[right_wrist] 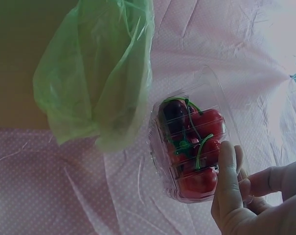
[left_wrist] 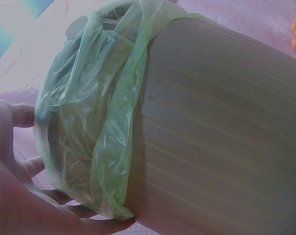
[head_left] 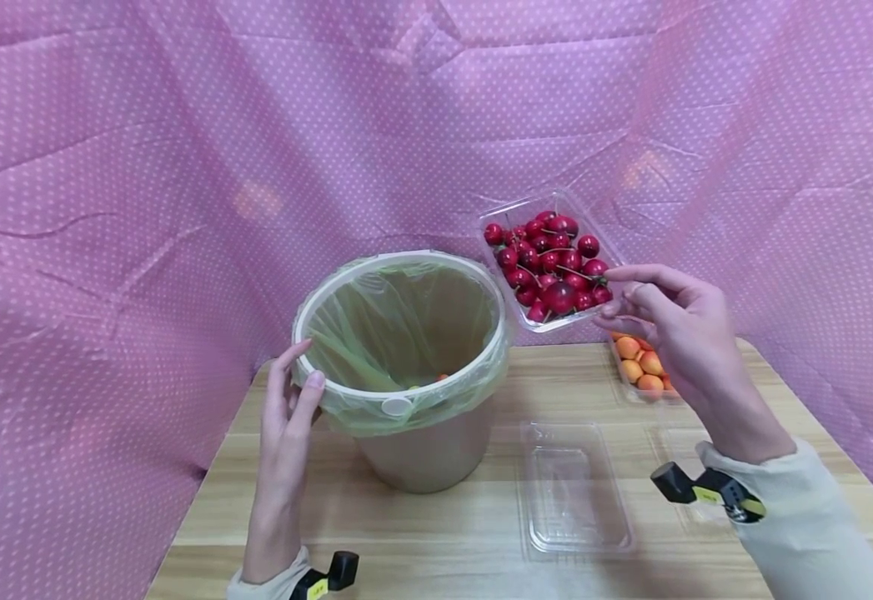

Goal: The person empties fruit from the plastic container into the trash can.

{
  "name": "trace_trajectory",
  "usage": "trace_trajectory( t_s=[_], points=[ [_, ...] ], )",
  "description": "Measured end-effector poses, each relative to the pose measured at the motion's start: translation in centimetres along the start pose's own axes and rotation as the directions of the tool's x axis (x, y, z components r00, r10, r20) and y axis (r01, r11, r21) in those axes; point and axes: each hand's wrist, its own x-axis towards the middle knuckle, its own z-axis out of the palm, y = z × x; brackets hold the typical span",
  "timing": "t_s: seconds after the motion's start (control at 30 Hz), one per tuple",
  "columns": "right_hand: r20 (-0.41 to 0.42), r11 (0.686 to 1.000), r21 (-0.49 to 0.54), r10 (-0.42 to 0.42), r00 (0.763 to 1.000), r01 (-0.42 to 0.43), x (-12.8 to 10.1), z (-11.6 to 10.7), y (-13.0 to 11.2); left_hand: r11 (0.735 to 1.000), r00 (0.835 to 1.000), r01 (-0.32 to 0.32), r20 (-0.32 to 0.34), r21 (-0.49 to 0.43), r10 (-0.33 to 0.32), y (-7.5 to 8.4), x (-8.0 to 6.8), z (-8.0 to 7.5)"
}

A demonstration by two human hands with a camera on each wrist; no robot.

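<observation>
A beige trash bin (head_left: 424, 458) with a white rim stands on the table, lined with a thin green plastic bag (head_left: 436, 419) folded over the edge. My left hand (head_left: 283, 425) holds its near left rim, thumb and fingers pressing on the bag-covered edge. To the right of the bin, a clear plastic box (head_left: 544, 326) full of dark red cherries (head_left: 549, 260) is up in the air, tilted. My right hand (head_left: 684, 329) pinches its right edge between thumb and fingers. Bits of orange and green show deep inside the bin.
An open clear container (head_left: 574, 500) lies on the table right of the bin. Behind my right hand sits a box of orange fruit (head_left: 640, 367), partly hidden. Another clear container is under my right forearm. Pink dotted cloth (head_left: 421, 150) hangs around the table.
</observation>
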Motion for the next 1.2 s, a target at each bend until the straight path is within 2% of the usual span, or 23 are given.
trace_trajectory(
  t_s=[0.17,0.4,0.63,0.97,1.2],
  points=[
    [0.029,0.999,0.034,-0.013,1.0,0.012,0.3,1.0,-0.1,1.0,1.0,-0.004,0.004,0.004,0.004,0.0,0.0,0.0],
    [0.034,0.999,0.02,-0.033,0.999,0.032,0.8,2.4,0.2,1.0,1.0,0.007,0.002,0.015,-0.008,0.1,0.0,-0.1],
    [0.063,0.997,0.071,-0.037,0.997,0.033,1.2,4.0,0.5,1.0,1.0,0.009,0.0,0.013,-0.009,0.1,0.0,-0.1],
    [0.081,0.998,0.05,-0.028,0.996,0.024,1.7,5.3,1.1,1.0,1.0,0.008,-0.001,0.013,-0.008,0.1,-0.1,0.0],
    [0.078,0.998,0.017,-0.058,0.995,0.057,1.9,6.2,1.8,1.0,1.0,-0.001,0.001,0.001,0.001,0.0,-0.1,0.0]
  ],
)
